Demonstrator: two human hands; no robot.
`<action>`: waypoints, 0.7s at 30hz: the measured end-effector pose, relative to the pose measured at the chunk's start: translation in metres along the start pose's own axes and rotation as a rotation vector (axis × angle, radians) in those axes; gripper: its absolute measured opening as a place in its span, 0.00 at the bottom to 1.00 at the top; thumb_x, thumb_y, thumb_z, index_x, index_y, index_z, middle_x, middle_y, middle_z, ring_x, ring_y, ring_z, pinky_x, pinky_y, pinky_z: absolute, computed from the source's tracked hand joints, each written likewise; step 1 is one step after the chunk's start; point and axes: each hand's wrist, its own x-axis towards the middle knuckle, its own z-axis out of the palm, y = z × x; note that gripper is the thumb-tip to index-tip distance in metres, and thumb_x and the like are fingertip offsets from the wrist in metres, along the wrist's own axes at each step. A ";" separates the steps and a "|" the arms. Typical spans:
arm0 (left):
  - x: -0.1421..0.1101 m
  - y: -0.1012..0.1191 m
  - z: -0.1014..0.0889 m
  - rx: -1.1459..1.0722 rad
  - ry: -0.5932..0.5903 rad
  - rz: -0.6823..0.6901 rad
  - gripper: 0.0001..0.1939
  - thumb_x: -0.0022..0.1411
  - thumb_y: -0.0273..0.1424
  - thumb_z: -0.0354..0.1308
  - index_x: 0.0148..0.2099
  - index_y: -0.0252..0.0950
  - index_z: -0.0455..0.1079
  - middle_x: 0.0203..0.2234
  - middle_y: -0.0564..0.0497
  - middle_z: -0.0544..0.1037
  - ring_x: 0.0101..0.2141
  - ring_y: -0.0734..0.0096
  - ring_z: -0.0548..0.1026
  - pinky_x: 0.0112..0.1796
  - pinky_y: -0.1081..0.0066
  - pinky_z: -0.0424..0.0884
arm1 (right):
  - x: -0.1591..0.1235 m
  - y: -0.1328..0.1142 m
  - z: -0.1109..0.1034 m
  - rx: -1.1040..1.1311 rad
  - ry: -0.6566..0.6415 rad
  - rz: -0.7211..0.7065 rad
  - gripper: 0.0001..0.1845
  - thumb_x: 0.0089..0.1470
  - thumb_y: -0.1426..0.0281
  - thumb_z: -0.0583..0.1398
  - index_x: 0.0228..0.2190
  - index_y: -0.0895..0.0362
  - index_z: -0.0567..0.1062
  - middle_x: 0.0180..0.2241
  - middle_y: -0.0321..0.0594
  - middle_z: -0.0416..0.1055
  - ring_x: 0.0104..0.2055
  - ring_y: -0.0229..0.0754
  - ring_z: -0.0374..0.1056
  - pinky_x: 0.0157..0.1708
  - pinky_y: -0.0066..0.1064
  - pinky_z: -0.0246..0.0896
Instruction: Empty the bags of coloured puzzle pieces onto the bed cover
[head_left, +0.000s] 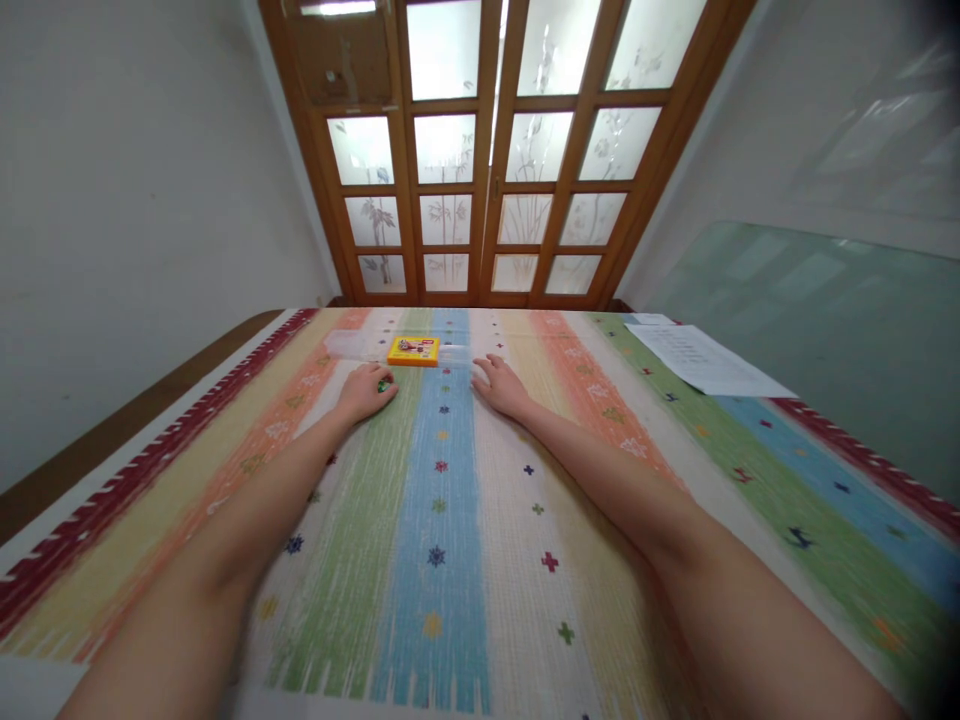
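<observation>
Both my arms stretch forward over a striped, many-coloured cloth (pixel 450 520). My left hand (pixel 365 391) rests on the cloth with its fingers curled round a small green thing (pixel 383 385) that shows at the fingertips. My right hand (pixel 499 383) lies flat with fingers stretched out, holding nothing. Just beyond both hands sits a small yellow and orange box (pixel 413 351). A clear plastic piece (pixel 349 344) lies to the left of the box, and another clear piece (pixel 453 352) to its right.
A white printed sheet (pixel 705 360) lies on the cloth at the far right. A pane of glass (pixel 825 330) leans on the right wall. Wooden doors with frosted panes (pixel 480 160) stand behind. A wooden edge (pixel 150 400) runs along the left.
</observation>
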 end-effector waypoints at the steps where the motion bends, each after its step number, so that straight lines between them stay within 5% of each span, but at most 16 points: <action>1: -0.002 -0.001 0.000 0.005 0.008 -0.016 0.15 0.66 0.44 0.58 0.47 0.41 0.76 0.48 0.44 0.77 0.50 0.54 0.73 0.53 0.59 0.68 | 0.006 0.000 0.003 -0.013 -0.017 0.028 0.27 0.67 0.61 0.59 0.64 0.53 0.68 0.67 0.54 0.61 0.67 0.54 0.61 0.65 0.48 0.57; 6: -0.009 -0.005 0.004 -0.031 0.049 -0.158 0.23 0.66 0.48 0.58 0.56 0.40 0.74 0.55 0.42 0.76 0.55 0.52 0.71 0.57 0.58 0.66 | 0.027 -0.004 0.020 -0.047 -0.067 0.060 0.33 0.67 0.57 0.59 0.67 0.57 0.64 0.64 0.56 0.68 0.65 0.56 0.65 0.64 0.48 0.57; 14: -0.011 0.000 0.011 -0.053 0.019 -0.055 0.22 0.65 0.47 0.59 0.55 0.39 0.74 0.55 0.42 0.74 0.55 0.52 0.71 0.58 0.57 0.66 | 0.036 -0.010 0.028 -0.056 -0.061 0.037 0.33 0.66 0.58 0.59 0.67 0.58 0.65 0.63 0.56 0.69 0.63 0.58 0.67 0.63 0.49 0.59; 21: -0.004 0.007 0.010 0.035 0.026 -0.145 0.16 0.68 0.44 0.57 0.50 0.41 0.75 0.51 0.42 0.75 0.51 0.52 0.72 0.53 0.58 0.68 | 0.041 -0.016 0.030 -0.044 -0.066 0.050 0.34 0.64 0.59 0.60 0.67 0.56 0.65 0.63 0.54 0.69 0.64 0.57 0.66 0.64 0.48 0.59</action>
